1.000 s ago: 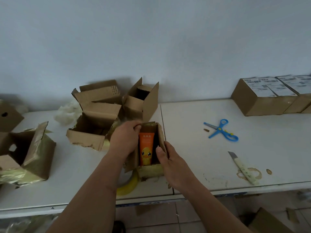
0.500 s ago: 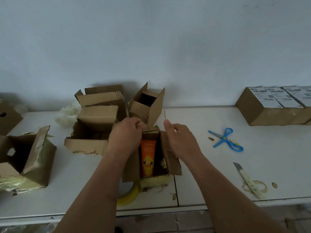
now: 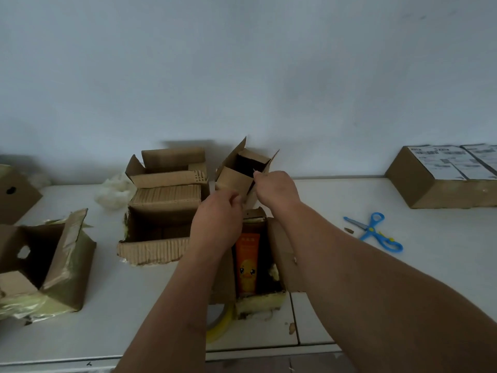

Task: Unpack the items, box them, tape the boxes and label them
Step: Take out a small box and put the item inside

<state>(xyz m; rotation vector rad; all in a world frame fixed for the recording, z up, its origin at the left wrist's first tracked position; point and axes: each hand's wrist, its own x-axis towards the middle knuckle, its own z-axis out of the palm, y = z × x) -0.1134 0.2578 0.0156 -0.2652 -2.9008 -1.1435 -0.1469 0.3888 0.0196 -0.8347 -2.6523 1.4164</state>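
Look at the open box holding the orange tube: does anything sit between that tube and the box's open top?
Nothing visible covers the orange tube. The small box's flaps stand open, and both the left hand and right hand are at the smaller open box behind it.

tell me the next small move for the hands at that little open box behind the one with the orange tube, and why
Probably draw the small open box toward the near edge. Both the left hand and right hand have a grip on its near flaps, and it stands empty-looking behind the box with the orange tube, so it likely needs to come closer before anything goes in.
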